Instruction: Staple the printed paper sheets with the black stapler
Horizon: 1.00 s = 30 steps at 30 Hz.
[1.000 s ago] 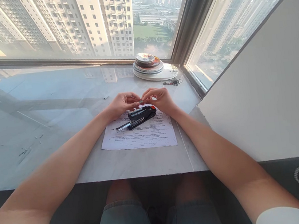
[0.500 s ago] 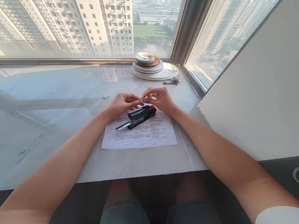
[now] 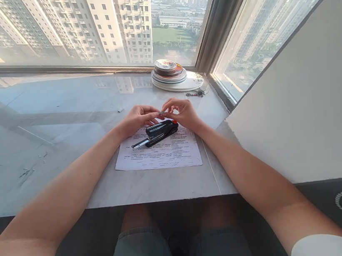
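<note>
Thumb and fingertips of my left hand (image 3: 140,118) and my right hand (image 3: 182,112) meet around a small grey strip of staples (image 3: 161,112); the fingers cover most of it. Just below the hands, a black stapler (image 3: 160,132) with a red spot at its back end lies opened out. Its silver magazine (image 3: 141,144) sticks out to the lower left. Under the stapler is a printed sheet of paper (image 3: 163,162), on which several loose staples seem to be scattered.
A stack of round plates or discs (image 3: 170,75) stands by the window corner, with keys (image 3: 198,93) in front of it. A small metal piece (image 3: 120,110) and dark bits (image 3: 25,172) lie on the sill (image 3: 154,191). A white wall (image 3: 306,106) rises at the right.
The strip of staples has turned slightly between my fingertips and less of it shows. The stapler and paper have stayed in place.
</note>
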{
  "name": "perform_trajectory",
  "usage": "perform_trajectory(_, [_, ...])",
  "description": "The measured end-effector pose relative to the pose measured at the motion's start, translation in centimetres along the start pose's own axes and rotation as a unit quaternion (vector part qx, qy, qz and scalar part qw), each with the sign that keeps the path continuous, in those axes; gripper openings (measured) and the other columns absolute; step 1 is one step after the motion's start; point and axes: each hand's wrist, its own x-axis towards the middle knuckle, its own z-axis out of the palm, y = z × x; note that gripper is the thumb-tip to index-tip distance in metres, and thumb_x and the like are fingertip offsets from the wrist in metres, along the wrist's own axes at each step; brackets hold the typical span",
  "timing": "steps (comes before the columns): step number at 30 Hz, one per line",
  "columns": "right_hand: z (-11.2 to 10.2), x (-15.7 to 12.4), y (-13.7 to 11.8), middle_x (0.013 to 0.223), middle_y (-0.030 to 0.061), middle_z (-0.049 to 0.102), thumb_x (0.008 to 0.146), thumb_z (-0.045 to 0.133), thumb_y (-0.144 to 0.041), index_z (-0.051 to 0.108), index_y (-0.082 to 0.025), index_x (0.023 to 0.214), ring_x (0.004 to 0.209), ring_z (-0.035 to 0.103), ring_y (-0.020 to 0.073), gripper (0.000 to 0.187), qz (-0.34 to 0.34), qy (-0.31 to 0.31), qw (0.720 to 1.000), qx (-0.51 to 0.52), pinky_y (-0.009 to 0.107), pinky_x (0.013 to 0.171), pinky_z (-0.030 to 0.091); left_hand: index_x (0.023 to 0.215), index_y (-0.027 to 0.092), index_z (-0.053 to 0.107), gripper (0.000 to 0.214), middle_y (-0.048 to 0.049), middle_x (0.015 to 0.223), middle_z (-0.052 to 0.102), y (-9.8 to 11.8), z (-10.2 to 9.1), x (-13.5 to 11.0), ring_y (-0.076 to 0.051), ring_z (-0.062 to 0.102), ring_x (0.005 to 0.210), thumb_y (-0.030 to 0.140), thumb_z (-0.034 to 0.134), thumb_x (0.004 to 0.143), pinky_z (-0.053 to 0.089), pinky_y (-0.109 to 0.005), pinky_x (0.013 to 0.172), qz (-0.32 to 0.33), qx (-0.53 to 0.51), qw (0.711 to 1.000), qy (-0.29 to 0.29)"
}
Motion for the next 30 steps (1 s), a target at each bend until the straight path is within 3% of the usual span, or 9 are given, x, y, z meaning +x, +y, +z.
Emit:
perform_trajectory(6, [-0.03,0.04,0.23,0.092,0.0038,0.073,0.09,0.086,-0.054,0.08,-0.025,0.089,0.083,0.06,0.0174,0.03,-0.008,-0.002,1.0,-0.021,0.036,0.076,0.051,0.106,0.016,0.086,0.05,-0.0158,0.106,0.084,-0.2,-0.04,0.09,-0.02,0.077,0.084,0.056,0.093,0.077,0.063,-0.032,0.079,0.002,0.011,1.0,0.006])
perform_trajectory(30, [-0.04,-0.02,0.33,0.092,0.0043,0.077,0.088,0.085,-0.061,0.08,-0.025,0.087,0.084,0.063,0.0193,0.036,-0.004,0.001,1.0,-0.025,0.039,0.078,0.054,0.104,0.017,0.087,0.05,-0.0154,0.106,0.084,-0.44,-0.2,0.27,-0.021,0.078,0.085,0.059,0.092,0.078,0.063,-0.033,0.075,0.008,0.037,0.999,0.012])
